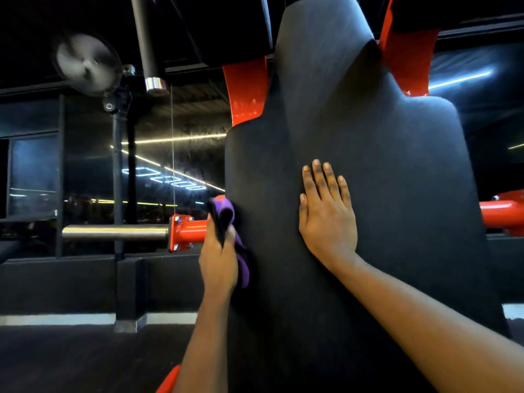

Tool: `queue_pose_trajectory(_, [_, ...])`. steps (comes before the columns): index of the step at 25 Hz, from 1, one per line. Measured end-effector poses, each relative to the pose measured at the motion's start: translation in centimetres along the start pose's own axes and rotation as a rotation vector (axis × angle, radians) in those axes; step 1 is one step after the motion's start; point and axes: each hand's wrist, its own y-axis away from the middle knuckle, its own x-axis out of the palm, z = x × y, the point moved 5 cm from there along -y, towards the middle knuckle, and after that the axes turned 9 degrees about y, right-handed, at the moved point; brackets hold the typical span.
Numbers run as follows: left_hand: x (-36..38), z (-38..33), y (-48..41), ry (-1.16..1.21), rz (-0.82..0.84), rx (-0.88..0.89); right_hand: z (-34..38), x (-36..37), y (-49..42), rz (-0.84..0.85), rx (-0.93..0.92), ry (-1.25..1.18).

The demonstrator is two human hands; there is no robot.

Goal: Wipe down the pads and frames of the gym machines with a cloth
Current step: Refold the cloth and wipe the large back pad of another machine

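Fingers of the left hand (219,256) curl round a bunched purple cloth (227,213). The cloth sticks out above and below the fist and lies against the left edge of the tall black padded backrest (368,154). The right hand (326,219) lies flat on the pad's face, its fingers (318,180) straight and close together, holding nothing. Glossy red frame bars (246,92) rise behind the pad, and a steel peg (113,232) juts left from a red flange (187,232).

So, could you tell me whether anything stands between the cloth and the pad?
Nothing visible: the left hand holds the purple cloth against the left edge of the black pad. The right hand lies flat on its face.
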Motion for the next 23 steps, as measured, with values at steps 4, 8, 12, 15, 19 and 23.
queue_pose_trajectory(4, [-3.6, 5.6, 10.4, 0.0, 0.016, -0.186, 0.2, -0.4, 0.5, 0.026, 0.01, -0.024])
queue_pose_trajectory(8, [-3.1, 2.8, 7.3, -0.08, 0.04, -0.08, 0.1, -0.4, 1.7, 0.056, -0.012, -0.019])
queue_pose_trajectory(12, [-0.4, -1.7, 0.3, -0.044, 0.068, 0.09, 0.1, -0.2, 1.9, 0.049, -0.002, -0.016])
queue_pose_trajectory(15, [-0.9, 0.1, 2.8, -0.049, -0.035, 0.013, 0.0, -0.1, 2.1, 0.041, -0.003, -0.015])
queue_pose_trajectory(19, [-4.0, 6.3, 11.7, -0.008, -0.086, -0.164, 0.4, -0.8, 2.8, 0.071, 0.045, -0.06])
queue_pose_trajectory(23, [-6.6, 8.7, 21.0, 0.024, -0.078, -0.312, 0.8, -1.0, 9.8, 0.171, 0.045, -0.086])
